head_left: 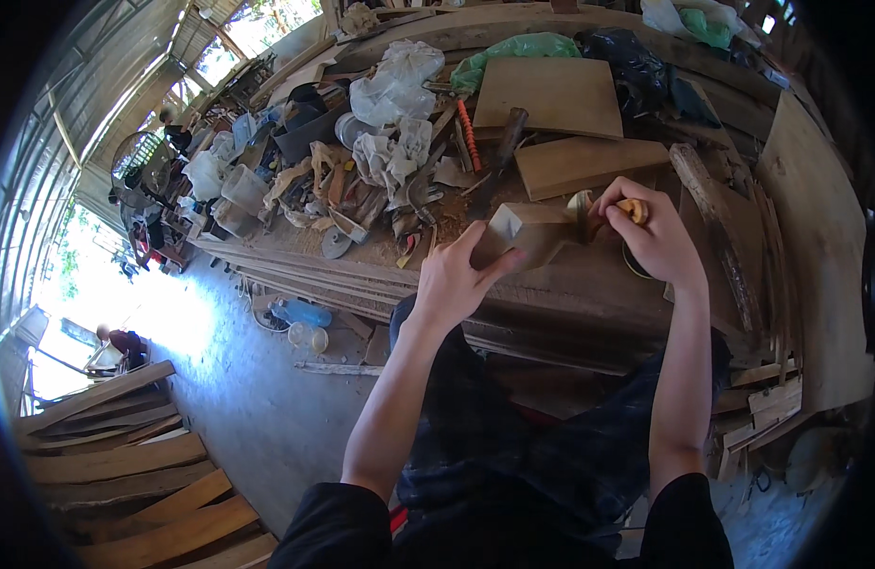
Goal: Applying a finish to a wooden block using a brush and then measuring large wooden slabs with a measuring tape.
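Wooden block [544, 228], left fingers [470, 239] clasping it; right fingers [628, 228] pinching orange piece [635, 208]; loaded tub [310, 145]

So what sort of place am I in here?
Probably a woodworking shop: rough planks lie together at lower left, and cut boards rest among clutter on the worktop.

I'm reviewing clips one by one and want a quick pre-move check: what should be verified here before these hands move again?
1. Left hand gripping the block-like piece: ok.
2. Right hand holding the yellow-orange piece: ok.
3. Contact between the two pieces: cannot tell.
4. Forearms free of sleeves: ok, both bare.
5. Bench beyond the left hand tidy: not ok, cluttered with plastic bags and a red spiral rod.
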Demonstrator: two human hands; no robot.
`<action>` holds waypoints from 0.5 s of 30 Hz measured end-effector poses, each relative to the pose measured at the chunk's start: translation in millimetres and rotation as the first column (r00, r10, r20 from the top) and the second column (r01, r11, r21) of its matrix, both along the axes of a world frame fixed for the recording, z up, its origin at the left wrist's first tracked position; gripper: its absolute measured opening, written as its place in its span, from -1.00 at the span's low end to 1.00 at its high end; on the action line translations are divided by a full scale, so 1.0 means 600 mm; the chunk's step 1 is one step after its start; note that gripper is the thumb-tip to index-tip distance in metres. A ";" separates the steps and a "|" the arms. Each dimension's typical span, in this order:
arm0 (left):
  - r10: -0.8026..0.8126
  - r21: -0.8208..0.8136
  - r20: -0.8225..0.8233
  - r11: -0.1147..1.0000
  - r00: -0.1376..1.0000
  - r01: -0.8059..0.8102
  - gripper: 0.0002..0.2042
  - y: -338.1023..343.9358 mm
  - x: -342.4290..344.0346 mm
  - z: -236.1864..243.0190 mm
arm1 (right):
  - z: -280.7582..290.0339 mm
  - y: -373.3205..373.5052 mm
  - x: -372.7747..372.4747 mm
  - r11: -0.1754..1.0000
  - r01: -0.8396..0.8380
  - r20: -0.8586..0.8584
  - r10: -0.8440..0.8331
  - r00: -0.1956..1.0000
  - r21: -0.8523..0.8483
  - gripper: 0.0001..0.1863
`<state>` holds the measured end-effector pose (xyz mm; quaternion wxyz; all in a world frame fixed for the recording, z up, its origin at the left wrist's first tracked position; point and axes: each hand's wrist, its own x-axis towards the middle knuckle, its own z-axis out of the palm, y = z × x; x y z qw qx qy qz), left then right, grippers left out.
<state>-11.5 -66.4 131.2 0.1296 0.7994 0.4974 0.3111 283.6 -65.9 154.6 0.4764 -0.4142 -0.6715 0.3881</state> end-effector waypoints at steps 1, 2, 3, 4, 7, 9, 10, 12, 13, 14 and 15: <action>0.007 -0.031 0.007 0.999 1.000 -0.007 -0.51 -0.003 0.002 0.001 | 0.002 -0.001 -0.001 0.999 0.010 0.098 -0.015 0.995 0.043 -0.90; 0.015 -0.062 0.013 0.998 1.000 -0.014 -0.51 -0.004 0.004 0.001 | 0.005 -0.003 -0.002 0.996 0.016 0.195 -0.033 0.980 0.085 -0.90; 0.011 -0.063 0.012 0.998 1.000 -0.010 -0.51 -0.001 0.005 0.001 | 0.011 -0.010 -0.004 0.997 -0.015 0.174 0.002 0.985 0.073 -0.91; 0.014 -0.084 0.013 0.996 1.000 -0.013 -0.47 -0.002 0.001 0.001 | 0.019 -0.018 -0.009 0.997 -0.020 0.172 0.007 0.985 0.072 -0.91; -0.002 -0.030 0.052 1.000 0.999 0.004 -0.43 0.004 -0.010 -0.020 | 0.047 -0.040 -0.018 0.956 -0.226 -0.322 0.277 0.905 0.187 -0.89; -0.035 0.043 0.092 0.999 0.995 0.031 -0.44 0.008 -0.018 -0.035 | 0.048 -0.042 -0.013 0.956 -0.231 -0.363 0.283 0.888 0.182 -0.87; -0.038 0.022 0.043 0.999 0.998 0.037 -0.51 0.006 -0.006 -0.025 | 0.043 -0.042 0.001 0.958 -0.229 -0.401 0.279 0.873 0.171 -0.86; -0.081 -0.007 0.003 0.997 0.997 0.081 -0.57 0.003 0.011 -0.004 | 0.032 -0.030 0.024 0.971 -0.162 -0.312 0.211 0.926 0.177 -0.85; -0.038 -0.110 -0.006 0.993 0.999 0.037 -0.56 0.001 0.010 0.003 | 0.024 -0.021 0.022 0.972 -0.167 -0.328 0.214 0.920 0.167 -0.84; 0.001 -0.206 -0.021 0.978 1.000 -0.006 -0.55 0.006 0.006 0.008 | 0.017 -0.011 0.021 0.972 -0.170 -0.342 0.216 0.915 0.161 -0.83; -0.096 0.073 -0.043 0.992 0.994 0.099 -0.54 0.018 -0.009 -0.003 | 0.006 0.000 0.020 0.970 -0.200 -0.322 0.234 0.917 0.136 -0.83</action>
